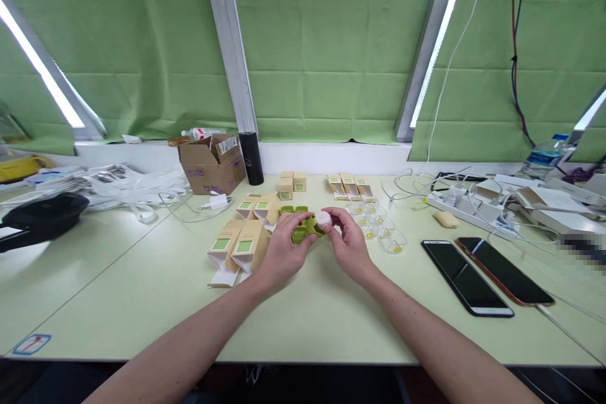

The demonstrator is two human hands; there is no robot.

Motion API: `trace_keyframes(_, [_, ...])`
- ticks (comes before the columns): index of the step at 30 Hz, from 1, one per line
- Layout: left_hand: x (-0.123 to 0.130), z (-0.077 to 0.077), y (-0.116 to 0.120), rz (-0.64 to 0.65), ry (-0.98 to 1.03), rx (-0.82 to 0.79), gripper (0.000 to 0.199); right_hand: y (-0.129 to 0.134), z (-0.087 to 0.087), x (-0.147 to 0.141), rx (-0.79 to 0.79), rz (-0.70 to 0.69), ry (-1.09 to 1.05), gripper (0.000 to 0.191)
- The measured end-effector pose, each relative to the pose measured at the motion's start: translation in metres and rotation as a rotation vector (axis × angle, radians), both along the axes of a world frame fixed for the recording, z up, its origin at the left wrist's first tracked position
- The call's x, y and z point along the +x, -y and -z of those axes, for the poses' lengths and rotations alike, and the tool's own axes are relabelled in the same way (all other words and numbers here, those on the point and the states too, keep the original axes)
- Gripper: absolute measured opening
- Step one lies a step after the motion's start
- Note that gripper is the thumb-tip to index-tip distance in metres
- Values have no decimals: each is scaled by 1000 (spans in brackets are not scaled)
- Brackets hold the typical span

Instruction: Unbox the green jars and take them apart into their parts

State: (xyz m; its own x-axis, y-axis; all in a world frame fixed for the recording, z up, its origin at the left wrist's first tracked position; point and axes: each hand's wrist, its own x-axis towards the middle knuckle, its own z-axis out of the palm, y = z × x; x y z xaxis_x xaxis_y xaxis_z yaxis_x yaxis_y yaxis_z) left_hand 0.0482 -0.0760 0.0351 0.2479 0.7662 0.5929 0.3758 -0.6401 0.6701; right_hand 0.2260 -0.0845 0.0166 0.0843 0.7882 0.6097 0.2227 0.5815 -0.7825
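Above the middle of the table, my left hand (283, 251) pinches a small olive-green box (311, 226) between thumb and fingers. A white, rounded piece (324, 218) is in the fingers of my right hand (351, 245), close against the green box; its exact kind is unclear. Behind my left hand lie more green boxes (294, 209), partly hidden by it. Tan paper cartons (250, 241) with green labels stand left of my left hand, some with flaps open. To the right of my right hand lie several clear plastic shells (379, 225) with yellow bits in them.
Farther back are more small cartons (350, 187), a brown cardboard box (213, 167) and a black bottle (251, 158). Two phones (466, 278) lie at the right. Behind them is a power strip (468, 211) with tangled cables. White straps (127, 186) are piled at the left.
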Motion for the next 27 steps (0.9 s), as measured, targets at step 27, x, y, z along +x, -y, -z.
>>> trace_keyframes(27, [-8,6,-9,-105,259,-89,46,4,-25,12,-343,-449,-663,45])
